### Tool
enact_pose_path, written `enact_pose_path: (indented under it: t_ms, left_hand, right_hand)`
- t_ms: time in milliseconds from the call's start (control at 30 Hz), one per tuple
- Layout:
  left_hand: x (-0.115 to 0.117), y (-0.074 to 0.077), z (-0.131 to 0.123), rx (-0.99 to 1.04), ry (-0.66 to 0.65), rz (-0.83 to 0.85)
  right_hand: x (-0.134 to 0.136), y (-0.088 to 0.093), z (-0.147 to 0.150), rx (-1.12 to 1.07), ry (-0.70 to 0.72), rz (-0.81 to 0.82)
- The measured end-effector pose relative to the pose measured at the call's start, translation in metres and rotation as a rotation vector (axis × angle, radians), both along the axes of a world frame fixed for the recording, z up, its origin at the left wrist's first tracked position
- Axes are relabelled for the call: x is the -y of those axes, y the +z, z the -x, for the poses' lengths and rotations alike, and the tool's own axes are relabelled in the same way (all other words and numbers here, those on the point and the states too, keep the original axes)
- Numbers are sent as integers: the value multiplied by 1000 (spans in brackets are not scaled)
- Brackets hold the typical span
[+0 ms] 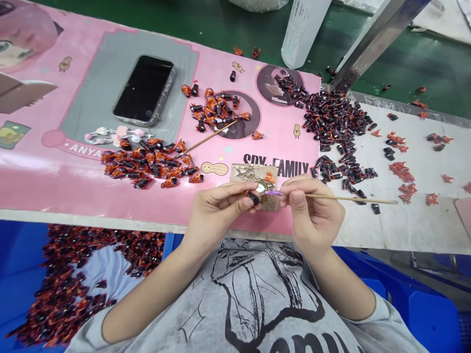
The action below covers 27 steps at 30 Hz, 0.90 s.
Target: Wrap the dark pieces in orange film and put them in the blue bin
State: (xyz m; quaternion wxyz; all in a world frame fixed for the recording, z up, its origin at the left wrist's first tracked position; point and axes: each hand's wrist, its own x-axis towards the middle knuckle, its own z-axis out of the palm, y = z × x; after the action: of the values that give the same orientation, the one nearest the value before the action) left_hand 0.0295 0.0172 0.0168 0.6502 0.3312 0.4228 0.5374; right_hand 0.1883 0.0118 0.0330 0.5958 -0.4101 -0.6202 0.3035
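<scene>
My left hand [217,208] pinches a small black-and-orange piece [252,197] between thumb and fingers. My right hand [312,211] is shut on a thin wooden stick [349,198] with a purple tip, and the tip lies close to that piece. Just behind both hands sits a small square of brown card [253,179] with glittery gold and orange decoration. Loose black-and-orange pieces [147,162] lie in a heap on the pink printed mat [257,215] to the left of my hands.
A black phone [143,90] lies on the mat, with a second wooden stick [209,139] nearby. Dark pieces [334,117] spread over a white surface [415,220] on the right. A blue bin [22,260] holds many more pieces below the table edge. A white bottle [301,29] and a metal bar [375,44] stand behind.
</scene>
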Motion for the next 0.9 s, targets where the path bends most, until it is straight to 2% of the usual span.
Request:
enact_pose_path:
  t_ms: [133,233,733,900]
  left_hand:
    - [1,1,0,-19,-28,-10]
    - [0,1,1,-30,-22,-24]
    - [0,3,3,-19,-53,-26]
    - [2,15,0,-118,-5,1]
  right_hand:
    - [-2,0,4,-101,-19,140]
    - [-4,1,7,-124,-28,177]
    - [-8,-2,9,-135,-18,206]
    - [-3,-1,5,-163,-18,148]
